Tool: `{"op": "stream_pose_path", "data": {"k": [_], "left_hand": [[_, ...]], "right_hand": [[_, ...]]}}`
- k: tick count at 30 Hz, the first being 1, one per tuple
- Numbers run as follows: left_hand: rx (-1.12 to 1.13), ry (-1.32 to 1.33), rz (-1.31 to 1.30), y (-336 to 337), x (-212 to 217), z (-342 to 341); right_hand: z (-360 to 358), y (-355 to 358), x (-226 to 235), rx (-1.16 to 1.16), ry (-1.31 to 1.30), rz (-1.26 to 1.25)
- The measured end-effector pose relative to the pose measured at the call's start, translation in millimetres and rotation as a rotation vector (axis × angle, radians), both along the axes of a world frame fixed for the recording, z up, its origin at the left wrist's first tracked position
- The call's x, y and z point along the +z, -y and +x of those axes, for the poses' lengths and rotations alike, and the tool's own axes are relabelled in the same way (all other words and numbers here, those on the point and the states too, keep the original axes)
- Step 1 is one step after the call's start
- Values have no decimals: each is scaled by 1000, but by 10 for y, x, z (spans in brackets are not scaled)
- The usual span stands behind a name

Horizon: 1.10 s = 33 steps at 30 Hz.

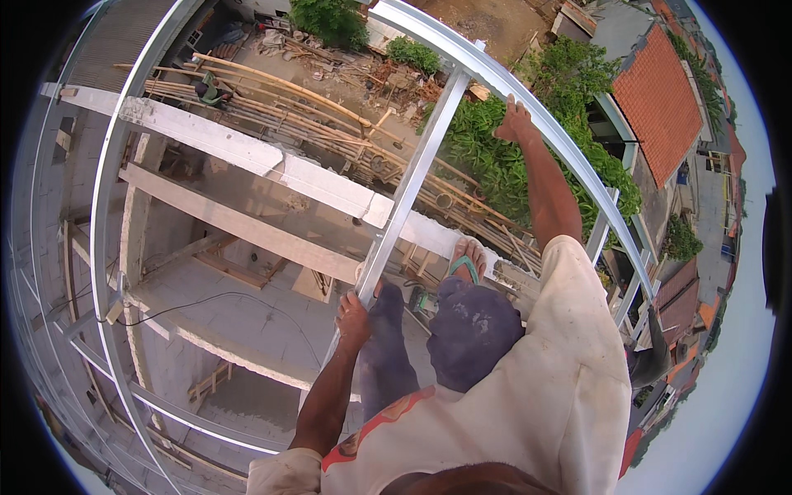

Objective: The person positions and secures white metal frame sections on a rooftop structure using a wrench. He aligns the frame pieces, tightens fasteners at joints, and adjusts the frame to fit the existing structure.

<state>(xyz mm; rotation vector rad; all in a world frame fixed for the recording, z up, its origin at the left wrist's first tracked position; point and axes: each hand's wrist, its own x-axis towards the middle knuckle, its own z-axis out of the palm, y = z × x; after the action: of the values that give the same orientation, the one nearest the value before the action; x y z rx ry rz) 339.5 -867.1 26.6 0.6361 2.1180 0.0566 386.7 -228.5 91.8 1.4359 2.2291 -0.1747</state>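
Ahead of the left grip (pixel 353 322), a whitish concrete beam (pixel 214 139) ran aslant; to that grip's right, a foot (pixel 468 252) in a green-strapped sandal (pixel 470 266) stood on it. Farther out, bamboo poles (pixel 305 128) lay across the dirt ground (pixel 487 21).

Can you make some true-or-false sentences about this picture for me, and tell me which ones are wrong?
1. The left hand grips a silver metal bar. True.
2. The right hand holds a hammer. False: the right hand has no tool; its fingers are at the edge of a long metal beam.
3. The tiled roof is orange. True.
4. The foot that shows wears a black boot. False: it wears a flip-flop with a green strap.
5. Bamboo poles lie below. True.
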Motion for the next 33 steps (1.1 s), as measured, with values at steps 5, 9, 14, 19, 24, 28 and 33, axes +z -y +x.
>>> {"op": "stream_pose_path", "data": {"k": [5,9,14,19,24,28,33], "left_hand": [[-25,41,-77,-20,99,105],[14,61,-104,-46,74,59],[5,274,-69,-447,246,-202],[107,79,287,-824,458,-1046],[210,-596,554,-1893,928,-2116],[336,-729,471,-2460,590,-3058],[410,-750,300,-3050,60,-3753]], "right_hand": [[282,-20,130,-39,-55,-84],[152,100,211,31,-9,-70],[437,-124,-13,102,-21,70],[229,-197,141,-4,-91,72],[431,-532,75,48,-147,251],[514,-865,-158,103,-386,330],[459,-1089,-234,69,-437,340]]}}
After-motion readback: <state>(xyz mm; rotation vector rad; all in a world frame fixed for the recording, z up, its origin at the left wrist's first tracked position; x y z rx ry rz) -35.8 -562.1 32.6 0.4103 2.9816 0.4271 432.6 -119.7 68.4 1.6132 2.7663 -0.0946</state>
